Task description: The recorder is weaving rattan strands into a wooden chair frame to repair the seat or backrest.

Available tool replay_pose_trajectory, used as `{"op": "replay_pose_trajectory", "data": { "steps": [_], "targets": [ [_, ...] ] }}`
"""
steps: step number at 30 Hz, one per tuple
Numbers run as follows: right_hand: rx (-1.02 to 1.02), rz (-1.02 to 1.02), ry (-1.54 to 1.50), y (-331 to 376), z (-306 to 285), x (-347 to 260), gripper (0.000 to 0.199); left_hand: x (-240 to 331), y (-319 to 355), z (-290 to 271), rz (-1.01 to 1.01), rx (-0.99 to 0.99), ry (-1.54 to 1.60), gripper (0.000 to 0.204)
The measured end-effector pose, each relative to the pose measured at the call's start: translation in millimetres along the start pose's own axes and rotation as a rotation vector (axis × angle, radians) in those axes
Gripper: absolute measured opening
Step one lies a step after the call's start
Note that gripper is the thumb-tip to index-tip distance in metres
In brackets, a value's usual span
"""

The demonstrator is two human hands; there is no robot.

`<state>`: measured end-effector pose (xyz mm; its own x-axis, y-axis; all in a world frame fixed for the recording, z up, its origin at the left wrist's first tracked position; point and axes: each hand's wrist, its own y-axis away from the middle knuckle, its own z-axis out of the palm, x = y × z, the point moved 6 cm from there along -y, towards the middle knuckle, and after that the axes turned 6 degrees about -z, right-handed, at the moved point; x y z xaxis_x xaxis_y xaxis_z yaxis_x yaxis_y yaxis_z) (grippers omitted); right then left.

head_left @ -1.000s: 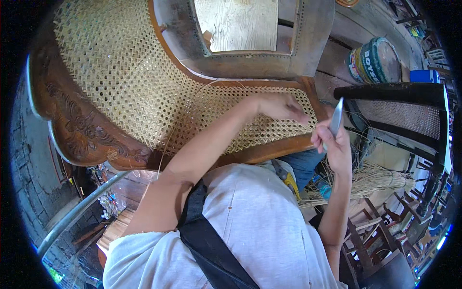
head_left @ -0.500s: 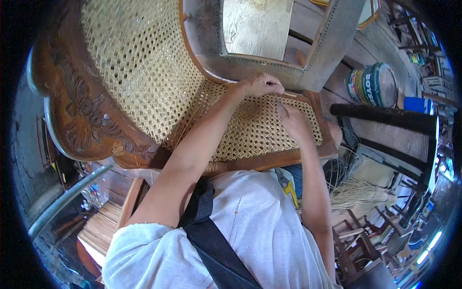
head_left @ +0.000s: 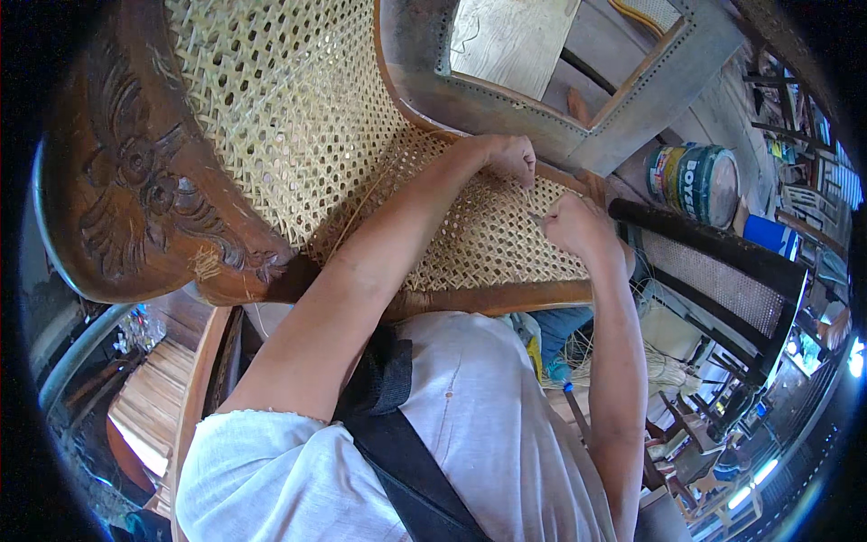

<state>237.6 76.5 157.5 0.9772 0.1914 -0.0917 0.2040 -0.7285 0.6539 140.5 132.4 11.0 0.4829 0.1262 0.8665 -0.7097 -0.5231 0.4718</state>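
Observation:
A carved dark-wood chair frame [head_left: 153, 181] with woven cane [head_left: 289, 99] on its curved back and on its seat panel [head_left: 483, 230] lies across my lap. Over the seat's far edge my left hand [head_left: 513, 158] is closed, its fingertips pinching a thin cane strand [head_left: 530, 191] that hangs down toward the weave. My right hand [head_left: 576, 226] is closed just to the right, above the weave; a short, grey, pointed tool [head_left: 540, 219] pokes from its fingers. The rest of the tool is hidden in the hand.
Another wooden frame with a studded opening [head_left: 578, 135] stands just beyond. A paint bucket [head_left: 700, 185], a blue container [head_left: 768, 233] and a dark chair with a mesh panel [head_left: 718, 275] are at right. Loose cane strands [head_left: 664, 366] lie beside my lap; slatted wood [head_left: 153, 397] is at lower left.
My right hand has moved right and a little down, turning its knuckles up. My left hand has shifted slightly right, with the strand now showing below it. The whole view has shifted somewhat.

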Motion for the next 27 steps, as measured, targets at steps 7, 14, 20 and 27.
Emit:
{"op": "replay_pose_trajectory", "data": {
  "steps": [7,14,20,27],
  "targets": [
    [-0.028,0.031,-0.13,2.5,24.5,-4.0,0.022,14.8,2.6,-5.3,0.065,0.046,-0.057,0.027],
    [-0.168,-0.097,-0.347,-12.4,20.2,7.3,0.022,-5.6,-10.8,7.6,0.011,-0.063,-0.11,0.035],
    [-0.178,-0.143,-0.342,-17.9,23.4,21.2,0.026,14.6,1.6,14.8,0.014,-0.085,-0.119,0.03],
    [0.038,0.097,-0.352,2.3,31.6,18.6,0.033,5.8,-3.3,17.8,0.012,-0.083,-0.184,0.028]
  ]
}}
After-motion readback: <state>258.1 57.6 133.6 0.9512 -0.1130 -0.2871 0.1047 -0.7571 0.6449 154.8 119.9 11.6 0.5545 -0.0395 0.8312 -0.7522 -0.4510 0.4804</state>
